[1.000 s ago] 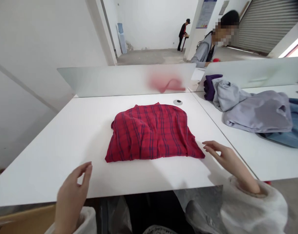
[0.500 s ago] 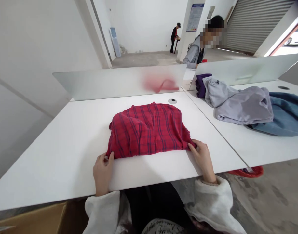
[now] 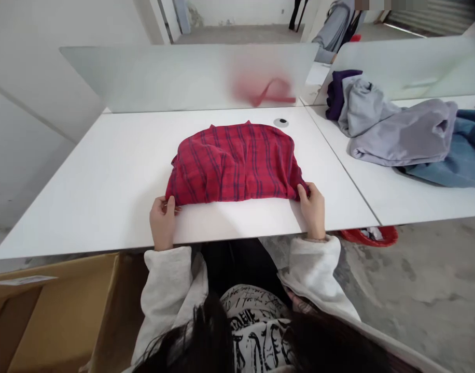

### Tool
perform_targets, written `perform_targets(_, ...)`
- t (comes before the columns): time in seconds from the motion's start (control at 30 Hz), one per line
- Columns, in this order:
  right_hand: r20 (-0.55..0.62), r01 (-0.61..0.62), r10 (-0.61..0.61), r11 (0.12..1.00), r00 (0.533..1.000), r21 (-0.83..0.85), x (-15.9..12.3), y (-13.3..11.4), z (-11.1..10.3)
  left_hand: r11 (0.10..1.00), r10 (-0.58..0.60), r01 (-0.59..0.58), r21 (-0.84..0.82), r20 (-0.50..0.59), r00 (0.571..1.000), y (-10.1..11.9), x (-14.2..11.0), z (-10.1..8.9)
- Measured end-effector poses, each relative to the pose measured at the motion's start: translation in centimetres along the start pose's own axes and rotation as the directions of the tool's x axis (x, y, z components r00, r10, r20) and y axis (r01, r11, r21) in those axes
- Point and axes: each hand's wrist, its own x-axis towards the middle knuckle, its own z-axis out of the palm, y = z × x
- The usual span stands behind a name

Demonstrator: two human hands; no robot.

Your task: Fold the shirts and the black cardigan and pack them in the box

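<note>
A red plaid garment (image 3: 237, 163) with dark blue stripes lies folded on the white table (image 3: 116, 171), its surface slightly rumpled. It could be a shirt, but its exact kind does not show. At its near left corner, my left hand (image 3: 163, 220) pinches the cloth between thumb and fingers. My right hand (image 3: 312, 207) grips the near right corner the same way. The near edge of the cloth runs fairly straight between both hands. Some of my fingertips are hidden under the fabric.
Folded grey clothes (image 3: 404, 134), a purple cloth (image 3: 336, 96) and a blue-grey garment (image 3: 465, 150) lie at the right. A frosted divider (image 3: 163, 77) borders the table's back. Below are a cardboard box (image 3: 66, 311) and a red basket (image 3: 391, 237). A person in grey (image 3: 334, 31) stands beyond.
My view has tilted downward, so the table appears higher and more of the box shows. Both hands keep hold of the garment's near corners, and the garment looks nearly the same.
</note>
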Motion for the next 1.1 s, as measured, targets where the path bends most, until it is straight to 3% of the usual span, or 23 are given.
perform_targets(0.13,-0.037,-0.007,0.005,0.998,0.999,-0.068,1.3,0.8,-0.8,0.998,0.012,-0.01,0.054,-0.043,0.999,-0.7,0.6,-0.3)
perform_targets(0.3,-0.151,-0.113,0.102,0.991,0.983,-0.069,2.7,2.9,-2.9,0.985,-0.028,0.065,0.163,-0.22,0.975,-1.4,1.1,-1.6)
perform_targets(0.5,-0.186,-0.108,0.107,0.994,0.977,0.005,2.8,3.8,-3.5,0.947,-0.043,0.109,0.302,-0.215,0.976,-0.8,0.6,-2.4)
perform_targets(0.7,-0.245,-0.14,0.142,0.99,0.959,0.024,2.8,4.4,-3.4,0.966,-0.048,0.113,0.235,-0.266,0.963,-1.5,0.2,-3.1)
perform_targets(0.83,-0.27,-0.114,0.088,0.99,0.959,-0.081,2.6,4.5,-3.8,0.927,-0.038,0.127,0.353,-0.248,0.968,-0.7,-0.4,-4.0)
perform_targets(0.9,-0.313,-0.055,-0.011,0.979,0.95,-0.199,2.3,3.6,-3.7,0.893,0.059,0.073,0.444,-0.276,0.96,0.5,-0.8,-4.0)
perform_targets(0.97,-0.278,0.074,-0.162,0.95,0.947,-0.303,2.1,2.0,-3.0,0.855,0.196,-0.064,0.514,-0.207,0.958,2.0,-1.3,-3.0)
perform_targets(1.03,-0.112,0.259,-0.318,0.895,0.941,-0.362,1.7,0.3,-1.8,0.798,0.329,-0.286,0.531,0.015,0.944,3.2,-1.6,-1.2)
perform_targets(1.1,0.109,0.4,-0.392,0.817,0.913,-0.414,1.3,-0.8,-0.4,0.701,0.406,-0.488,0.521,0.271,0.873,3.6,-1.8,1.0)
